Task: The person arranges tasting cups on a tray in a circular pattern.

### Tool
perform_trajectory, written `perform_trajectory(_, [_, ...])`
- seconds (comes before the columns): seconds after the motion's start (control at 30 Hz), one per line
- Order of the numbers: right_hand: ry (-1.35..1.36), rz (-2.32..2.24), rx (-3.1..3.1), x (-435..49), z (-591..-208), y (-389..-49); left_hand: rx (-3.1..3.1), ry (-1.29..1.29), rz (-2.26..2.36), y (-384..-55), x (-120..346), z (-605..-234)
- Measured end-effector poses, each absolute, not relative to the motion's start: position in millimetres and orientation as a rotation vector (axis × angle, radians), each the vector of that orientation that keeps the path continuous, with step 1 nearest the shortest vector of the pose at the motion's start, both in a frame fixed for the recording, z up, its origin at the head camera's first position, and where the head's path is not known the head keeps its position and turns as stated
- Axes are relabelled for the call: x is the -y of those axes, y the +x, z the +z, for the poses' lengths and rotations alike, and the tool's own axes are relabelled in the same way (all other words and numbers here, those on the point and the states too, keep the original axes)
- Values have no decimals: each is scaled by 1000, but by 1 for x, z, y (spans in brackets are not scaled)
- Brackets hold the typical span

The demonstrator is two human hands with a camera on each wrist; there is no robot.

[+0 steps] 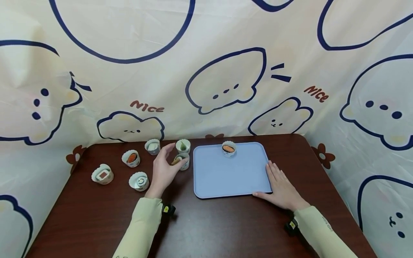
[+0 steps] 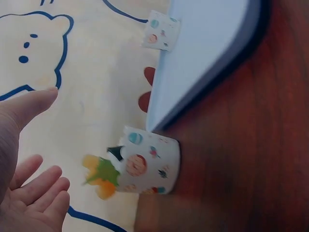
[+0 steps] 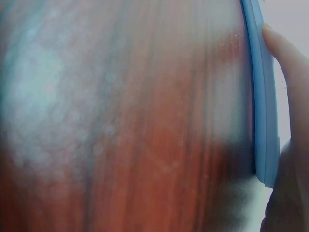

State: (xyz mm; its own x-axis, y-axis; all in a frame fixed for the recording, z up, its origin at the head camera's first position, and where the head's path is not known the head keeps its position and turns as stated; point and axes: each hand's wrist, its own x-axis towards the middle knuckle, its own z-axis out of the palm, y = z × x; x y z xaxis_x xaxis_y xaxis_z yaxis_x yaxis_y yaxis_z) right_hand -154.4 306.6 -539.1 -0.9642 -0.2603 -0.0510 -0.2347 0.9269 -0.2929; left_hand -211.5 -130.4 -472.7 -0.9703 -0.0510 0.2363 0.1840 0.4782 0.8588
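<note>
My left hand (image 1: 164, 169) hovers over a patterned paper cup (image 1: 185, 165), thumb and fingers spread around it from above. In the left wrist view, the hand (image 2: 31, 193) is apart from the cup (image 2: 154, 162), and an orange-and-green piece (image 2: 102, 176) sticks out of its top. My right hand (image 1: 285, 190) rests along the right edge of a light blue tray (image 1: 230, 175), with its fingers straight and its thumb at the near corner. On the tray's far part stands a cup (image 1: 229, 153) with an orange-topped piece, possibly toy sushi.
Left of the tray are more filled cups: one with a green piece (image 1: 183, 146), one pale (image 1: 152, 147), one orange (image 1: 131, 158), one with a white roll (image 1: 139, 181) and one with a red-centred square (image 1: 102, 174). A patterned cloth (image 1: 174, 89) hangs behind the brown table (image 1: 206, 229).
</note>
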Motion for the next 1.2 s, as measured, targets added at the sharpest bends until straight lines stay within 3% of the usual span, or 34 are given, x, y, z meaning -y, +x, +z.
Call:
perform_trajectory(0.67, [-383,-434,-3005,-307,-541,-154,2567,-35,-1542,-217,139,-517])
perform_trajectory(1.2, [-399,-446,-3021,-307,-539,-153,2655,-7,-1523,-228,129,-524])
